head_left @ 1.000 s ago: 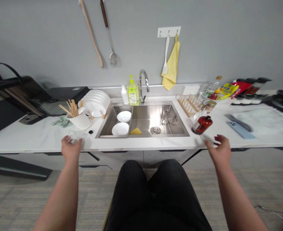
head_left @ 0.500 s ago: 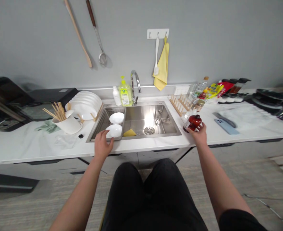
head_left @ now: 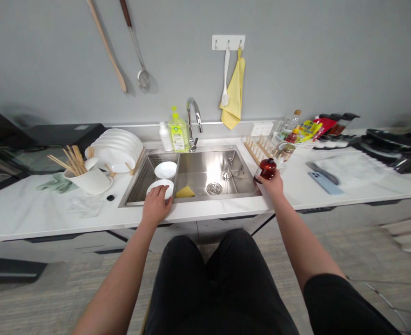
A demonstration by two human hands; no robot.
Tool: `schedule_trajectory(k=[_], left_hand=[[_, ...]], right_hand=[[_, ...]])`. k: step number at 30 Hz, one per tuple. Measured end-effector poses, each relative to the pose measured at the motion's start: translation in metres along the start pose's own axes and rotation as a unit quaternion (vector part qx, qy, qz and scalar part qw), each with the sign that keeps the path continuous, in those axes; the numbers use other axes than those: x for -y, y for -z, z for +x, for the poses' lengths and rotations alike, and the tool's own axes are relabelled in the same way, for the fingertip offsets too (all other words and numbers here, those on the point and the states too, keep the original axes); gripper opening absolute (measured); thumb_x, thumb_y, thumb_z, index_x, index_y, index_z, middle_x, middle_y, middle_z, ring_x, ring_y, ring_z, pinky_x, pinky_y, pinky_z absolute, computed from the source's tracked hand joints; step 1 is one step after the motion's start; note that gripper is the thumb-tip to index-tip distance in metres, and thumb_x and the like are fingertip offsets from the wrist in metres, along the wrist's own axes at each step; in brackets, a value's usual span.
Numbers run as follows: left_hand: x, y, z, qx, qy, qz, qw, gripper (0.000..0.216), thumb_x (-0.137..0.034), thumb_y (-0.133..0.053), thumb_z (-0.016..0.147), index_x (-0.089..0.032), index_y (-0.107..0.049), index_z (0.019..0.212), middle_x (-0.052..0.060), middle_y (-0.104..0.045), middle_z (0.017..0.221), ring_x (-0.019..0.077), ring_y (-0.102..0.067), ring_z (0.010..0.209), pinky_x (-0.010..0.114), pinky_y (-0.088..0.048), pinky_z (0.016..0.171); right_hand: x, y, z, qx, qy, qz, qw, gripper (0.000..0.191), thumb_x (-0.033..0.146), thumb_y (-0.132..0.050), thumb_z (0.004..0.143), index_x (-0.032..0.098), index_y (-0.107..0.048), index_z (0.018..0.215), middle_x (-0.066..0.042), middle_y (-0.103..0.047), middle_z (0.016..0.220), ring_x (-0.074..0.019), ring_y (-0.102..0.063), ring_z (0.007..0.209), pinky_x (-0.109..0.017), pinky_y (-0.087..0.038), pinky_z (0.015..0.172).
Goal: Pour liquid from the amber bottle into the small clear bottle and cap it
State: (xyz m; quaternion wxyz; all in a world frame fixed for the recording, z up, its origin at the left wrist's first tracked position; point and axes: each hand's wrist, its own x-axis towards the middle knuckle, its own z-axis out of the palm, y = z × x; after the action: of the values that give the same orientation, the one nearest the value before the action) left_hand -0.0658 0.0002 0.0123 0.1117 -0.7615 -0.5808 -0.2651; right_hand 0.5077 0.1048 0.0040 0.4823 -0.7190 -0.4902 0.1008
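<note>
Along the pale counter, I'd say a snug, steady grip best suits the right hand, its fingers curled around the amber bottle at the sink's right edge, neck up, long axis nearly upright, leaning rightward, while the left hand's half-bent fingers overlap the near bowl, hold unclear.

The white marbled countertop I'm watching remotely
On it I see a green cloth, utensil holder, small black object, crumpled translucent plastic, blue phone and white cloth.
</note>
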Motion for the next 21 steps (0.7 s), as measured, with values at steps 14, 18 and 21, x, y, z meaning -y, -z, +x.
schedule_trajectory(k=[14,18,21], left_hand=[[0.005,-0.005,0.000,-0.008,0.005,-0.015,1.000,0.047,-0.035,-0.061,0.105,-0.014,-0.070,0.146,0.023,-0.073,0.141,0.0430,-0.064,0.136,0.058,-0.050,0.122],[0.005,-0.005,0.001,-0.005,0.009,-0.014,1.000,0.045,-0.035,-0.061,0.105,-0.015,-0.070,0.144,0.022,-0.073,0.141,0.0431,-0.065,0.136,0.058,-0.050,0.122],[0.004,-0.005,0.001,-0.008,0.013,-0.010,1.000,0.044,-0.036,-0.060,0.107,-0.014,-0.071,0.143,0.022,-0.073,0.140,0.0426,-0.065,0.135,0.056,-0.051,0.122]], right_hand=[[-0.020,0.026,0.016,-0.195,-0.026,-0.024,0.980,0.052,0.061,-0.077,0.086,0.021,-0.065,0.116,-0.013,-0.073,0.114,-0.0312,-0.066,0.102,-0.053,-0.058,0.107],[-0.022,0.029,0.048,-0.114,-0.057,-0.037,0.991,0.091,0.050,-0.093,0.066,0.014,-0.058,0.142,-0.024,-0.069,0.143,-0.0400,-0.065,0.131,-0.056,-0.053,0.119],[-0.017,0.026,0.062,-0.039,-0.068,-0.068,0.995,0.105,0.050,-0.098,0.066,0.012,-0.053,0.154,-0.030,-0.069,0.150,-0.0431,-0.066,0.137,-0.057,-0.053,0.119]])
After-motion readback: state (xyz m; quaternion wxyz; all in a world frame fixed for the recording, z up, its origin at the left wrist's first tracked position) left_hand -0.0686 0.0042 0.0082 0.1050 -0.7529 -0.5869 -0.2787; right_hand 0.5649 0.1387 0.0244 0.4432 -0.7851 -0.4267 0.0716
